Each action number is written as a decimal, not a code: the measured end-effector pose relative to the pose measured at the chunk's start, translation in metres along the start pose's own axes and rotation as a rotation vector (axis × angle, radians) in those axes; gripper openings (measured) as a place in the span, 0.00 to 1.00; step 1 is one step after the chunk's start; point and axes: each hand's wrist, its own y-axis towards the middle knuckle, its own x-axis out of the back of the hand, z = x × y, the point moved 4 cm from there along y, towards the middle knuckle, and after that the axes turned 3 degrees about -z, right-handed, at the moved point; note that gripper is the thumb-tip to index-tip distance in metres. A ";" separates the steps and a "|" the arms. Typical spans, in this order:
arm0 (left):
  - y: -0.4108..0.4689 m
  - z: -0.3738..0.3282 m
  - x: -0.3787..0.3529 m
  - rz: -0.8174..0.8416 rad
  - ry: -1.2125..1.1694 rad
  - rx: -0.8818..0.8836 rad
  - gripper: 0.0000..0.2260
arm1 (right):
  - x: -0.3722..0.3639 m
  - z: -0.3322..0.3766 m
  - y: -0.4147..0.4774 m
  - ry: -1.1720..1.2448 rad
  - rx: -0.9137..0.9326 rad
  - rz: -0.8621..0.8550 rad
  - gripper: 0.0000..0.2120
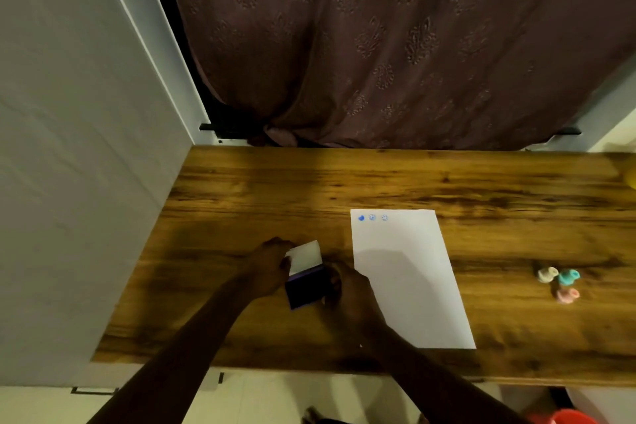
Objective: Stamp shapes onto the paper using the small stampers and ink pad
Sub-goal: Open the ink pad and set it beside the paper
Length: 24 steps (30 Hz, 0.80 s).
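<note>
Head: ink pad lid up (blurred)

Ink pad left of paper, stampers right.

Landmark: the paper on the wooden table. Just left of it, both hands and the open ink pad crowd the wood. Well right of it, three small stampers cluster together. Bare wood lies between paper and stampers, and beyond the paper's far edge to the curtain.
</note>
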 end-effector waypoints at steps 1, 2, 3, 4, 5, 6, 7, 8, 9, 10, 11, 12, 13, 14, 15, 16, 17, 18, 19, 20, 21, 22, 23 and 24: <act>0.000 0.000 0.000 -0.004 0.002 -0.001 0.19 | 0.000 0.000 0.000 0.043 -0.019 -0.002 0.09; 0.000 0.001 -0.001 -0.009 0.006 0.002 0.19 | 0.000 0.000 0.000 0.071 -0.031 -0.006 0.10; 0.000 0.001 -0.002 -0.014 0.020 0.005 0.20 | 0.001 0.000 -0.001 0.109 -0.045 -0.009 0.11; 0.000 0.002 -0.002 -0.020 0.041 0.008 0.20 | 0.001 0.001 -0.003 0.122 -0.045 -0.003 0.11; 0.000 0.003 -0.003 -0.026 0.061 0.012 0.20 | 0.001 0.001 -0.004 0.133 -0.043 0.015 0.11; 0.000 0.004 -0.004 -0.033 0.074 0.015 0.20 | 0.001 0.001 -0.006 0.102 -0.027 0.029 0.12; 0.000 0.005 -0.004 -0.038 0.079 0.016 0.20 | 0.002 0.002 -0.007 0.064 -0.007 0.037 0.12; 0.000 0.005 -0.004 -0.043 0.080 0.014 0.20 | 0.003 0.003 -0.007 0.007 0.021 0.036 0.13; -0.001 0.004 -0.004 -0.051 0.078 0.012 0.20 | 0.004 0.004 -0.007 -0.024 0.041 0.035 0.13; -0.002 0.003 -0.004 -0.064 0.074 0.012 0.20 | 0.006 0.005 -0.006 -0.073 0.064 0.036 0.14; -0.002 0.001 -0.002 -0.081 0.065 0.015 0.20 | 0.008 0.006 -0.005 -0.127 0.094 0.039 0.16; -0.003 -0.003 -0.001 -0.101 0.049 0.022 0.20 | 0.011 0.008 -0.005 -0.174 0.123 0.043 0.17; -0.004 -0.007 0.001 -0.119 0.034 0.027 0.20 | 0.015 0.009 -0.005 -0.197 0.143 0.045 0.18; -0.006 -0.012 0.003 -0.136 0.023 0.024 0.21 | 0.019 0.011 -0.005 -0.210 0.152 0.043 0.19; -0.007 -0.019 0.005 -0.148 0.017 0.010 0.21 | 0.026 0.012 -0.004 -0.215 0.155 0.034 0.21; -0.009 -0.027 0.006 -0.156 0.006 -0.007 0.20 | 0.033 0.013 -0.005 -0.209 0.159 0.023 0.21; -0.011 -0.037 0.008 -0.162 -0.016 -0.021 0.20 | 0.041 0.015 -0.004 -0.191 0.167 0.011 0.21; -0.013 -0.048 0.009 -0.169 -0.043 -0.032 0.19 | 0.050 0.016 -0.004 -0.173 0.178 -0.004 0.20; -0.015 -0.059 0.010 -0.184 -0.066 -0.040 0.18 | 0.058 0.019 -0.004 -0.156 0.191 -0.023 0.19; -0.017 -0.072 0.011 -0.203 -0.079 -0.051 0.17 | 0.067 0.020 -0.005 -0.145 0.202 -0.047 0.18; -0.019 -0.085 0.010 -0.224 -0.090 -0.057 0.17 | 0.077 0.022 -0.006 -0.136 0.210 -0.072 0.17; -0.021 -0.099 0.010 -0.247 -0.111 -0.057 0.16 | 0.088 0.022 -0.007 -0.131 0.212 -0.096 0.18; -0.022 -0.112 0.008 -0.269 -0.141 -0.055 0.15 | 0.099 0.023 -0.008 -0.127 0.213 -0.119 0.18; -0.023 -0.122 0.006 -0.284 -0.174 -0.051 0.15 | 0.108 0.023 -0.009 -0.122 0.217 -0.137 0.18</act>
